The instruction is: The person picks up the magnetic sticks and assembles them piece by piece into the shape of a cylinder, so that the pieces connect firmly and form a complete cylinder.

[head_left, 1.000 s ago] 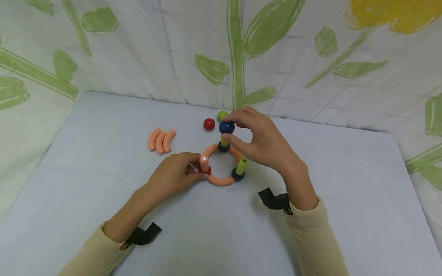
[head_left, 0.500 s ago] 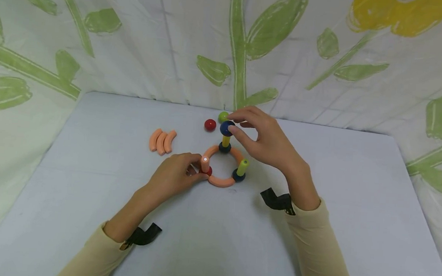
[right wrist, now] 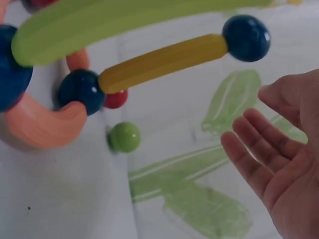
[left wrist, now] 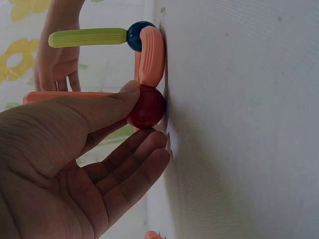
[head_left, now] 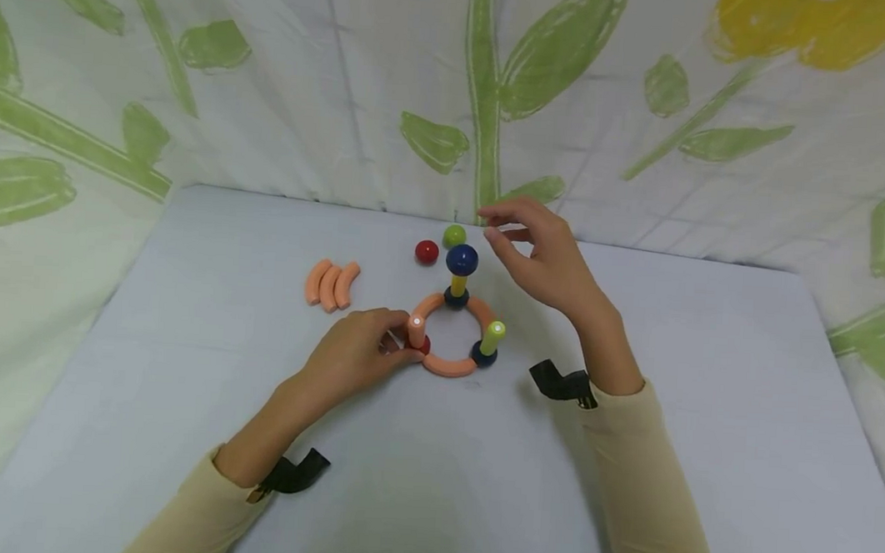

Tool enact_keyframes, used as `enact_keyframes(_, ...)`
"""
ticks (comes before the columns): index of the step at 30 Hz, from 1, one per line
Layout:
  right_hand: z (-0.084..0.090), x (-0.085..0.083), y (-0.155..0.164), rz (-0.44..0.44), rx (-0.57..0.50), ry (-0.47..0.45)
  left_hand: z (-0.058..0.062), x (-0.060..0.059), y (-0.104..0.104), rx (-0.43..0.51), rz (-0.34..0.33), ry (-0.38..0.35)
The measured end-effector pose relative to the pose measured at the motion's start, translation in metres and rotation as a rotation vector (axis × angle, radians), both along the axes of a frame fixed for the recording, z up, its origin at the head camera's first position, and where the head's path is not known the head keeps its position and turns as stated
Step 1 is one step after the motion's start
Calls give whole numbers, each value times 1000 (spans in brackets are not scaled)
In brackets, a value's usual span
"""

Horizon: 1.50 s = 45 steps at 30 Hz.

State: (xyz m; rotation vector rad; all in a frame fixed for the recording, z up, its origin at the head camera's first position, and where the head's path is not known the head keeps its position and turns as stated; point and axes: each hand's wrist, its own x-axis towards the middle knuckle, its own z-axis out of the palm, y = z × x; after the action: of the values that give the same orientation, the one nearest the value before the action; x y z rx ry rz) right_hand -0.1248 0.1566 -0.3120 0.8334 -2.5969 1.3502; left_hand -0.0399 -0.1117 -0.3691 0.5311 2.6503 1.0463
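Your left hand (head_left: 359, 351) steadies the toy on the pale blue tabletop (head_left: 181, 396): thumb and fingers pinch the upright orange plastic rod (head_left: 415, 332) and the dark red ball (left wrist: 146, 106) at its foot, where the ring of curved orange segments (head_left: 449, 365) joins. From the left wrist view the thumb lies along the rod and presses the ball; how tightly the lower fingers grip is hard to judge.

Your right hand (head_left: 544, 257) hovers just beside the dark blue ball (head_left: 462, 259) capping the upright yellow rod (head_left: 458, 285) at the ring's far side, fingers loosely spread and holding nothing, apart from the ball. A lime-green rod (head_left: 493, 338) leans out of another dark blue ball (head_left: 483, 355) on the ring's right.

Behind the ring lie a loose red ball (head_left: 426, 251) and a loose green ball (head_left: 455, 235), near each other. Three spare curved orange pieces (head_left: 331, 283) lie side by side to the left, well apart from the ring.
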Motion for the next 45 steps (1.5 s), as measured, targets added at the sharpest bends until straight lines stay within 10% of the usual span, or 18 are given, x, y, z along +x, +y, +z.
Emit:
enact_keyframes(18, -34, -46, -24, 103, 258, -132, 2, 4, -6, -37, -2, 18)
enact_keyframes(45, -47, -47, -30, -27, 487, -165, -2, 1, -7, 8, -17, 35)
